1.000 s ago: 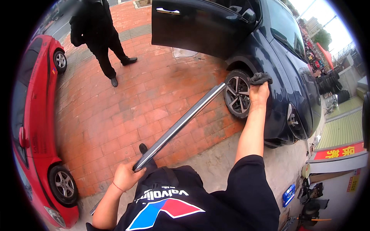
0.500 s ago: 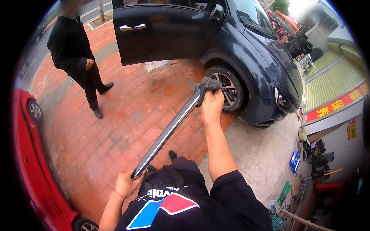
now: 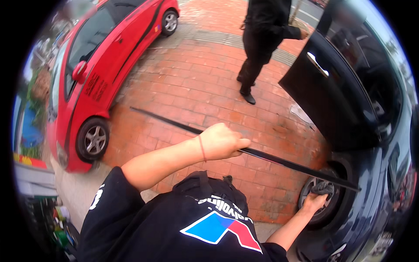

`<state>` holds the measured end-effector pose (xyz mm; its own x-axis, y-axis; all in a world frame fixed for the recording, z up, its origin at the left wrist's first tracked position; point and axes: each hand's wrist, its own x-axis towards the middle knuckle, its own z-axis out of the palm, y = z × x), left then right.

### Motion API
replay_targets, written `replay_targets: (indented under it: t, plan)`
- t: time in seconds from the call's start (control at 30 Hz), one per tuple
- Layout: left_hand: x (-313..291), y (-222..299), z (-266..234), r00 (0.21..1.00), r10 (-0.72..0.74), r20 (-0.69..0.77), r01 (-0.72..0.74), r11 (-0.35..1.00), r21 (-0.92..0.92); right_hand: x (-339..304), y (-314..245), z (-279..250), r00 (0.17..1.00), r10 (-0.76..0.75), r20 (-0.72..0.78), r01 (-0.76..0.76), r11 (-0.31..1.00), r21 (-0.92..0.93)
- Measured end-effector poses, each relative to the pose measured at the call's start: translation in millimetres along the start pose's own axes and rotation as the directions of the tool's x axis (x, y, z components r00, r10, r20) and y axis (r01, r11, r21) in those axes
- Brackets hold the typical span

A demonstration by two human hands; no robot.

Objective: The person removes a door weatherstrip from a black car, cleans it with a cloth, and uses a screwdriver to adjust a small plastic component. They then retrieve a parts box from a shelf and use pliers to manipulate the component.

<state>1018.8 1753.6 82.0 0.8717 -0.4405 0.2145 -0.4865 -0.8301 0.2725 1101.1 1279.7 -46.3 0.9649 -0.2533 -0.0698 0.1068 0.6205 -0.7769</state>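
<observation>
We hold a long black trim strip (image 3: 279, 160) slantwise in front of us, above the red brick paving (image 3: 187, 78). Its left end points toward the red car (image 3: 104, 56), near that car's front wheel (image 3: 94, 139); its right end is lower in the view and shows against the dark blue car (image 3: 369, 174), and we cannot tell whether the 2 touch. Our left hand (image 3: 223, 142) has its grip closed around the strip near the middle. The back of the hand is toward us, so most of its fingertips are hidden; a thin red cord (image 3: 202, 147) circles the wrist. Our right hand (image 3: 315, 202) has its grip closed on a bunched dark grey cloth (image 3: 322, 187), just below the right part of the strip; we cannot tell whether cloth and strip meet. Behind the cloth we see the dark car's spoked front wheel (image 3: 332, 204).

The dark car's front door (image 3: 323, 96) stands open, with a bright handle (image 3: 317, 64) on it. Beyond the strip, a person in black (image 3: 262, 48) stands on the bricks, 1 hand raised near the door's edge. Something white and flat (image 3: 301, 113) lies on the bricks beside the door. We wear a black T-shirt (image 3: 157, 222) with a blue and red emblem.
</observation>
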Motion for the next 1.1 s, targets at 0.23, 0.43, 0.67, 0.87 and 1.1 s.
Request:
replay_targets:
  t: [0.23,0.43,0.67,0.87,1.1]
  plan:
    - [88.8,53.5,29.6,0.986,0.157,-0.062,-0.148,0.980,0.129,-32.6,122.7,-26.3,0.881,0.473,0.004,-0.451,0.841,-0.298]
    - [171.9,74.9,24.8,0.922,0.193,0.337,-0.224,0.973,0.058,-76.9,135.1,77.1,0.885,0.447,0.130,-0.366,0.841,-0.399]
    - [209.1,61.9,46.6,0.848,0.096,0.521,-0.102,0.995,-0.016,-92.7,108.4,90.6,0.937,0.337,0.088,-0.295,0.902,-0.315]
    - [194.1,55.7,59.7,0.814,0.203,0.544,-0.208,0.977,-0.053,-117.3,103.8,86.8,0.974,0.226,0.033,-0.226,0.974,-0.004]
    - [154.5,46.8,49.5,0.817,0.305,0.490,-0.311,0.948,-0.071,-134.8,104.1,119.3,0.972,0.118,0.205,-0.189,0.908,0.373]
